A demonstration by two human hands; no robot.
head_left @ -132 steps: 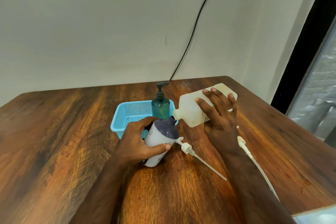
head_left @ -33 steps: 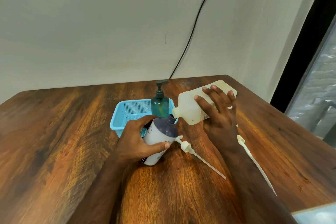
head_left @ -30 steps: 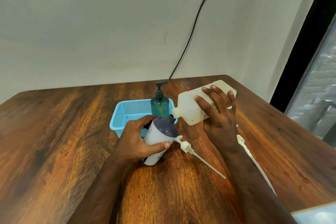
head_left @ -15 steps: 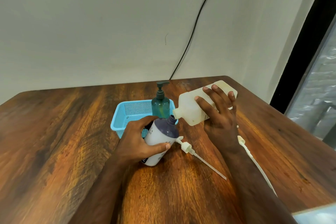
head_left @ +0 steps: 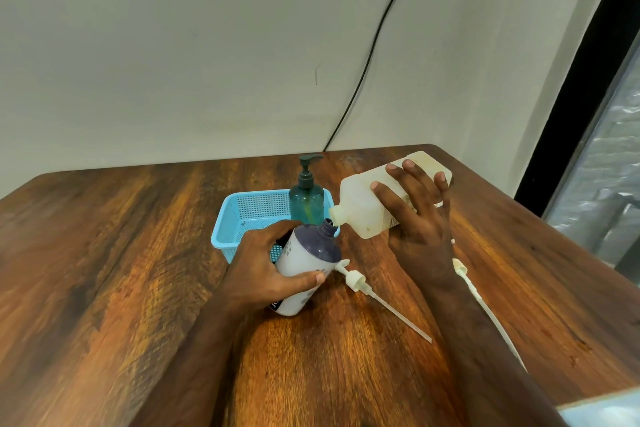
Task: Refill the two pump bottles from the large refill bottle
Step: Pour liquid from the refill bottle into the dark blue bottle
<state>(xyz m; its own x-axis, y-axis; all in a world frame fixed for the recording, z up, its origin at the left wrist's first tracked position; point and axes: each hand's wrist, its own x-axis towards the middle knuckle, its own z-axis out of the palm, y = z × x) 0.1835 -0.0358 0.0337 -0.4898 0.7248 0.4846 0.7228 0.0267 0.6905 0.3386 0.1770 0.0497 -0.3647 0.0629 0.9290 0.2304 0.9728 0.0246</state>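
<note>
Blue mesh basket [head_left: 249, 215] on wood table [head_left: 104, 253], black cable [head_left: 374, 55] down wall, poss. window [head_left: 609, 163] at rt.

i list: second pump tube [head_left: 485, 308] partly behind my right forearm; basket [head_left: 242, 215] front hidden by left hand [head_left: 263, 270].

- The brown wooden table [head_left: 104, 270] stands against the pale wall [head_left: 173, 45].
- The light blue plastic mesh basket [head_left: 242, 218] sits mid-table; the teal pump bottle [head_left: 306, 204] stands at its right end, whether inside I cannot tell.
- Before the basket, the left hand [head_left: 263, 270] holds the white bottle with a dark top [head_left: 308, 263], tilted.
- Right of it, the right hand [head_left: 419, 229] holds the translucent large refill bottle [head_left: 363, 208] tipped, spout at the white bottle's mouth.
- Two white pump heads lie on the table: one with a long tube [head_left: 356, 279] between the forearms, another [head_left: 462, 270] right of the right forearm.
</note>
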